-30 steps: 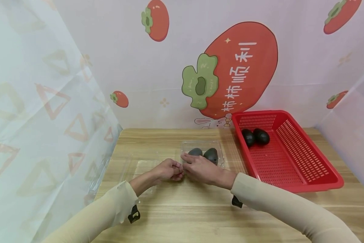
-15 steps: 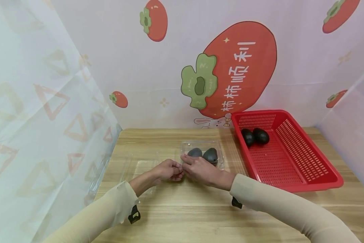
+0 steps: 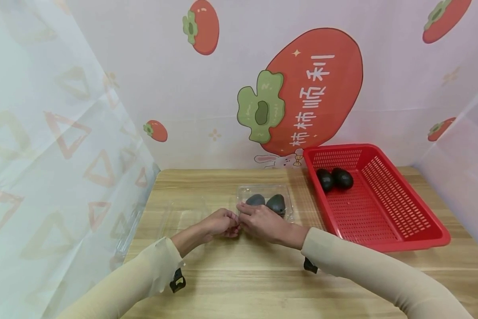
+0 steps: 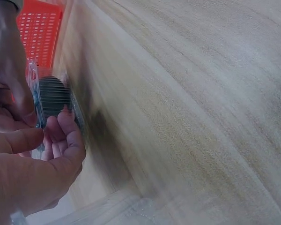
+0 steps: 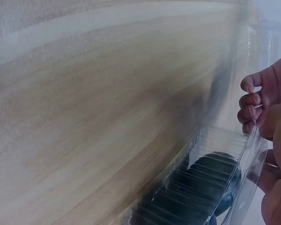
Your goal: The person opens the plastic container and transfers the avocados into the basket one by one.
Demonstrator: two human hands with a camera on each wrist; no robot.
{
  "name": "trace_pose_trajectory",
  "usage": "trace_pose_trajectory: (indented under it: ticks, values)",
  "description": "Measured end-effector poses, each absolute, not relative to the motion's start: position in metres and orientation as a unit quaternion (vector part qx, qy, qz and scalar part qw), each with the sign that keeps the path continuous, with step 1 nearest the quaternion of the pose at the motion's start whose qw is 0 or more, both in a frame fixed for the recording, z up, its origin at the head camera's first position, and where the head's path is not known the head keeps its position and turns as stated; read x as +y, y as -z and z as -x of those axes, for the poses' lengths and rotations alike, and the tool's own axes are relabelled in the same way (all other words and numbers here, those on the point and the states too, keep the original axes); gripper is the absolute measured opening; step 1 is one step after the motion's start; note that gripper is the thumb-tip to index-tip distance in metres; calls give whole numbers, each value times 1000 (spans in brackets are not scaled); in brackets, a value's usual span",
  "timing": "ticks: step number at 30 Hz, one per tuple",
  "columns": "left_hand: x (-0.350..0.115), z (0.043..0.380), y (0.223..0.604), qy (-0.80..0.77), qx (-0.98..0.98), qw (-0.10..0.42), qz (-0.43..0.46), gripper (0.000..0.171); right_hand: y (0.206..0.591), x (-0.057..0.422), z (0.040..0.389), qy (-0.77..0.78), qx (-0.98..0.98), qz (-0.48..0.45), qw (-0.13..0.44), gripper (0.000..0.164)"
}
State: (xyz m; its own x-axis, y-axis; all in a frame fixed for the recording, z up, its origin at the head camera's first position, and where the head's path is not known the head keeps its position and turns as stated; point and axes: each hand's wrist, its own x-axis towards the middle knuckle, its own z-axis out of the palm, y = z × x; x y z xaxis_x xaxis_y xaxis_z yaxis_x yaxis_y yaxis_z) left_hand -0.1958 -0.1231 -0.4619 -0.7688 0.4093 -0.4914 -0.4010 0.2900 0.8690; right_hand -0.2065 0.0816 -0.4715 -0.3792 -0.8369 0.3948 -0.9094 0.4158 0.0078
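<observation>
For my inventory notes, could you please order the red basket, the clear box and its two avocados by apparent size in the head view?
1. Red basket
2. Clear box
3. Its two avocados, unranked: they look alike, and the right hand partly covers one

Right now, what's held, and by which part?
Clear plastic container with avocados: rim pinched near a corner by right hand; left hand there too, grip unclear.

2 hands (image 4: pixel 37 178) gripping a clear ribbed container (image 4: pixel 64 92), dark fruit (image 4: pixel 51 96) inside, red basket (image 4: pixel 40 30) beyond, wooden tabletop (image 4: pixel 178 112)
</observation>
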Motion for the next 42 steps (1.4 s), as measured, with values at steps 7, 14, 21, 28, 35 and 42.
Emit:
trace_pose_trajectory:
  ticks: [7,14,21,28,35,42]
  values:
    - [-124,195,462,-590,732,339,-9,20,469,86,209,-121,-826,-534,132,17]
    - [-126,196,462,-584,737,340,-4,19,465,96,211,-172,-833,-525,46,33]
    - [-125,197,459,-581,737,345,-10,22,466,101,213,-180,-836,-518,39,47]
    - [-128,198,455,-570,744,350,-9,20,463,110,214,-164,-848,-502,55,42]
    - [-130,196,452,-563,750,346,-18,22,455,122,214,-156,-866,-472,51,45]
    - [-129,194,451,-523,783,332,-53,34,449,131,212,-163,-874,-453,67,45]
